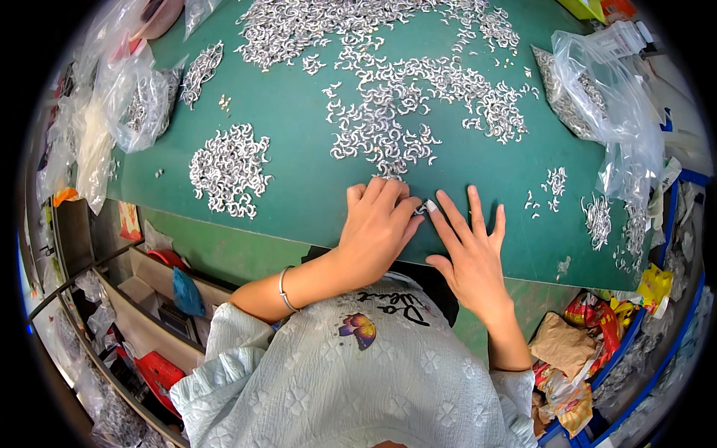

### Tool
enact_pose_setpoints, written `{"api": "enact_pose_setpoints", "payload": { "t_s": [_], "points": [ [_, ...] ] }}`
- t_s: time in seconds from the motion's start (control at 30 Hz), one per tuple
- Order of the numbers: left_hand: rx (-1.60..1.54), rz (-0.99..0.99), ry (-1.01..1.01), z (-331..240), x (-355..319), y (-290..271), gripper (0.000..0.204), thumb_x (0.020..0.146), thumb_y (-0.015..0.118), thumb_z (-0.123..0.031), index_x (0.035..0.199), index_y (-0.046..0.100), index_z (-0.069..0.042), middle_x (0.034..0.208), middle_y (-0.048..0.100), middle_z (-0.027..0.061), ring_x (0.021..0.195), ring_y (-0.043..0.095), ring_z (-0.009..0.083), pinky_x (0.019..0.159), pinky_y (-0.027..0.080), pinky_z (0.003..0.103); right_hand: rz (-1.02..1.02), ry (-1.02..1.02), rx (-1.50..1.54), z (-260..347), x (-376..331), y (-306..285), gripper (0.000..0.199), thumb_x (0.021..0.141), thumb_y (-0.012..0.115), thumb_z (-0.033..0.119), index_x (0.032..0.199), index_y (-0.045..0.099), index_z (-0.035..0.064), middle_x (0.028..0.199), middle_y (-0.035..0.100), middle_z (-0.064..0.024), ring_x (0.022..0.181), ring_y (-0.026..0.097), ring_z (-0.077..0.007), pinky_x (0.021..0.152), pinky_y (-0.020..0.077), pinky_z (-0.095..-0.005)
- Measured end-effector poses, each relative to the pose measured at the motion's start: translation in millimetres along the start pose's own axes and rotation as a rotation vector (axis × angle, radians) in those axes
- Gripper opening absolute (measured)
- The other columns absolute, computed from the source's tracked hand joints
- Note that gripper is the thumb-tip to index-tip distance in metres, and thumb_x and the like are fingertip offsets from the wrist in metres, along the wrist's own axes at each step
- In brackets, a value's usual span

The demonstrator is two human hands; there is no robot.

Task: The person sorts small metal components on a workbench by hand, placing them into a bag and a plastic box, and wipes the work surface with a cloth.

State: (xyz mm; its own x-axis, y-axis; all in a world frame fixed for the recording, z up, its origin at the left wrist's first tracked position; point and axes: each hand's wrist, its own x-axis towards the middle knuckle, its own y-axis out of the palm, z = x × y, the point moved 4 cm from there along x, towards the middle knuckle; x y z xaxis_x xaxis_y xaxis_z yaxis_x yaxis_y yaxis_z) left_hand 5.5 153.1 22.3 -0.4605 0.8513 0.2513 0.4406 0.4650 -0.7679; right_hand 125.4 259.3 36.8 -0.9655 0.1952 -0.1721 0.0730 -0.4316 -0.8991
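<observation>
Small silver-grey crescent-shaped pieces [385, 123] lie heaped on a green tabletop. At the near end of this heap, my left hand [376, 231] rests with its fingers curled in and closed; whatever they hold is hidden beneath them. My right hand [473, 257] lies on the table's near edge, fingers spread. Its index fingertip has a whitish covering and touches one or more small silver-and-dark pieces [420, 210] beside my left thumb and fingers. A bracelet [285, 291] circles my left wrist.
A separate pile of crescents [230, 170] sits at left, with a smaller one [597, 222] at right. Clear plastic bags of pieces [146, 108] stand at the left, another bag [571, 93] at the right. Below the right edge are crumpled packages [564, 347]; drawers [160, 299] are lower left.
</observation>
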Motion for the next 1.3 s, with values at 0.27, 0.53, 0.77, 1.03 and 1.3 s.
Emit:
{"api": "enact_pose_setpoints", "payload": {
  "t_s": [0.27,0.53,0.77,1.03,1.3],
  "points": [
    [-0.041,0.085,-0.035,4,-10,-10,0.031,0.073,0.074,-0.006,0.103,0.065,-0.007,0.097,0.055,0.0046,0.089,0.052,0.0224,0.076,0.033,0.038,-0.057,0.015,0.047,0,-4,3,0.060,0.081,0.069,0.028,0.136,0.050,0.0107,0.152,0.033,-0.0049,0.144,0.017,-0.0377,0.107,0.0113,-0.0697],
    [-0.013,-0.023,-0.035,-2,3,0,0.024,0.073,0.076,-0.009,0.095,0.065,-0.008,0.094,0.055,0.0037,0.088,0.052,0.0222,0.075,0.032,0.037,-0.093,0.049,0.051,-4,-5,4,0.051,0.085,0.066,0.020,0.132,0.053,0.0068,0.150,0.035,-0.0082,0.144,0.020,-0.0371,0.107,0.0114,-0.0694],
    [-0.029,-0.041,0.015,-1,10,1,0.017,0.074,0.075,-0.006,0.087,0.065,-0.009,0.088,0.055,0.0029,0.084,0.052,0.0216,0.075,0.032,0.036,-0.241,0.056,0.176,-7,-4,5,0.044,0.086,0.065,0.014,0.128,0.056,0.0038,0.145,0.043,-0.0097,0.142,0.028,-0.0350,0.108,0.0105,-0.0671],
    [-0.289,-0.115,0.157,-6,3,-13,0.022,0.072,0.073,0.002,0.090,0.063,-0.004,0.093,0.064,0.0062,0.083,0.059,0.0234,0.073,0.040,0.035,-0.454,0.025,0.532,-4,8,4,0.020,0.081,0.071,0.008,0.100,0.067,0.0042,0.095,0.067,-0.0057,0.103,0.059,-0.0249,0.098,0.0294,-0.0425],
    [-0.518,-0.097,-0.040,-10,3,-21,0.026,0.072,0.071,0.013,0.093,0.070,-0.001,0.087,0.068,0.0087,0.076,0.061,0.0212,0.067,0.048,0.029,-0.515,0.063,0.708,0,6,-2,0.011,0.078,0.071,0.003,0.087,0.065,0.0040,0.083,0.064,-0.0051,0.086,0.058,-0.0226,0.086,0.0319,-0.0357]
  ]
}}
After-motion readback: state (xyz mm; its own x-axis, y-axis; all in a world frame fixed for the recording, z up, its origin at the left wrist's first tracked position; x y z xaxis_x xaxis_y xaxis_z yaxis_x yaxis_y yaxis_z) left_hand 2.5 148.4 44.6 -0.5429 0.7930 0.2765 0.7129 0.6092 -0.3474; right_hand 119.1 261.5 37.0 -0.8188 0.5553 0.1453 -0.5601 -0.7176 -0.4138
